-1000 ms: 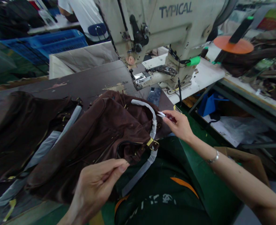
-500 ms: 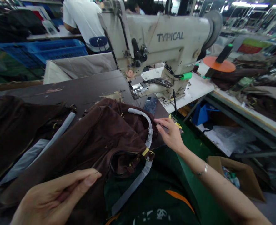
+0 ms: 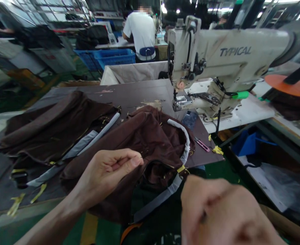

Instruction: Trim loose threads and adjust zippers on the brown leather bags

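Observation:
My left hand (image 3: 118,166) is closed in a pinch above a brown bag. A thin dark strand, like a bit of thread, pokes from its fingertips. Close to the camera at lower right, my right hand (image 3: 223,211) is large, blurred and curled; what it holds, if anything, is hidden. The brown bag (image 3: 155,132) lies across the table edge and lap, its zip mouth gaping, with a handle (image 3: 187,139) wrapped in whitish film and a brass buckle. Pink-handled snips (image 3: 203,145) rest on the table right of the bag.
Another brown bag (image 3: 55,126) with wrapped handles lies at left. Behind stands a sewing machine (image 3: 231,58), with a phone (image 3: 190,119) by its base. Yellow scraps (image 3: 217,150) lie at the table corner. A person (image 3: 141,34) sits beyond the blue crates (image 3: 116,57).
The view has swung left. My right hand has left the snips, which now lie uncovered, and come up near the camera, curled. My left hand keeps its pinch.

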`<state>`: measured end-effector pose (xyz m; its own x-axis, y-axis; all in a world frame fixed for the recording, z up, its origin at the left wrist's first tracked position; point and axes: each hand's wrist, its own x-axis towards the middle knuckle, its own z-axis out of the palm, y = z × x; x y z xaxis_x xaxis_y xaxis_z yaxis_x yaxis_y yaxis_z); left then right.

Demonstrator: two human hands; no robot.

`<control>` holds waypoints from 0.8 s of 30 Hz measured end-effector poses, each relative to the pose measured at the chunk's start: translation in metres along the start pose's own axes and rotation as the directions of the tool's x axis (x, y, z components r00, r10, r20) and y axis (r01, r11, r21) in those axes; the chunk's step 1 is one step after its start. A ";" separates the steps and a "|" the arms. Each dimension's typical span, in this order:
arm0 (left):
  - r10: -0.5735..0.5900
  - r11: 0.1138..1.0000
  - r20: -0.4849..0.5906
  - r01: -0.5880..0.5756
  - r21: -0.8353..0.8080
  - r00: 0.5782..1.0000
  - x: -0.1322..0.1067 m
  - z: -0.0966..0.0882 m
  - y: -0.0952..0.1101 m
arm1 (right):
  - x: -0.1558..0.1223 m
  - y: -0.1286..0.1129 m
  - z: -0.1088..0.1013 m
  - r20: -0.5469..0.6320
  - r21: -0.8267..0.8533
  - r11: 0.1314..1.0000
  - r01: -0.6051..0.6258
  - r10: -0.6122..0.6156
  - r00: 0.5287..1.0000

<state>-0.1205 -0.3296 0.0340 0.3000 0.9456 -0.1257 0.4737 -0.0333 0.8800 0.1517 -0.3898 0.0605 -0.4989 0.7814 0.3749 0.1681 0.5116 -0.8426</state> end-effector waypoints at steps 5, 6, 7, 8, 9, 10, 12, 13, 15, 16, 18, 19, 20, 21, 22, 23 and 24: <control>0.013 0.995 0.094 -0.004 -0.099 0.995 0.001 -0.002 0.009 | 0.035 0.037 0.025 -0.205 0.007 0.977 -0.211 0.208 0.956; 0.020 0.995 0.092 -0.011 -0.096 0.996 0.002 -0.002 0.012 | 0.038 0.042 0.029 -0.191 -0.001 0.974 -0.228 0.223 0.956; 0.023 0.996 0.094 -0.015 -0.087 0.995 0.003 -0.001 0.016 | 0.041 0.046 0.032 -0.166 -0.009 0.972 -0.235 0.230 0.959; 0.021 0.997 0.103 -0.013 -0.074 0.994 0.003 -0.001 0.019 | 0.043 0.048 0.034 -0.147 -0.014 0.970 -0.242 0.238 0.960; 0.015 0.998 0.119 -0.008 -0.064 0.993 0.004 0.000 0.022 | 0.045 0.048 0.036 -0.137 -0.014 0.968 -0.249 0.245 0.960; 0.008 0.998 0.134 -0.001 -0.058 0.991 0.004 0.000 0.024 | 0.047 0.049 0.037 -0.130 -0.009 0.967 -0.255 0.252 0.959; -0.009 0.998 0.157 0.017 -0.052 0.988 0.004 -0.001 0.026 | 0.050 0.048 0.038 -0.111 0.020 0.964 -0.267 0.267 0.957; -0.014 0.998 0.155 0.023 -0.055 0.988 0.005 -0.001 0.026 | 0.052 0.049 0.038 -0.103 0.047 0.962 -0.269 0.272 0.957; -0.011 0.996 0.133 0.022 -0.082 0.991 0.007 -0.002 0.023 | 0.053 0.051 0.039 -0.093 0.148 0.949 -0.278 0.294 0.951; -0.006 0.994 0.121 0.019 -0.107 0.993 0.009 -0.002 0.020 | 0.053 0.053 0.039 -0.090 0.227 0.930 -0.291 0.317 0.944; -0.004 0.984 0.087 0.020 -0.180 0.996 0.013 -0.001 0.015 | 0.052 0.056 0.040 -0.076 0.433 0.841 -0.325 0.393 0.916; -0.011 0.976 0.070 0.026 -0.215 0.997 0.014 0.000 0.013 | 0.051 0.058 0.041 -0.063 0.543 0.770 -0.335 0.435 0.898; -0.022 0.970 0.057 0.035 -0.241 0.998 0.014 0.002 0.012 | 0.051 0.059 0.043 -0.051 0.643 0.691 -0.331 0.469 0.882; -0.031 0.967 0.048 0.042 -0.251 0.998 0.014 0.005 0.010 | 0.051 0.061 0.045 -0.043 0.725 0.614 -0.314 0.495 0.868; -0.028 0.971 0.041 0.037 -0.238 0.999 0.013 0.008 0.010 | 0.051 0.062 0.048 -0.038 0.789 0.542 -0.290 0.514 0.857; -0.003 0.980 0.040 0.011 -0.197 0.999 0.012 0.013 0.009 | 0.052 0.063 0.051 -0.037 0.834 0.484 -0.263 0.526 0.850; 0.051 0.991 0.041 -0.045 -0.126 0.998 0.010 0.017 0.009 | 0.053 0.064 0.054 -0.041 0.864 0.443 -0.240 0.537 0.843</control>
<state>-0.0994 -0.3261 0.0328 0.3574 0.9286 -0.0995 0.3512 -0.0349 0.9357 0.0902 -0.3348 0.0053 -0.2953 0.9477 -0.1210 -0.5402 -0.2701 -0.7970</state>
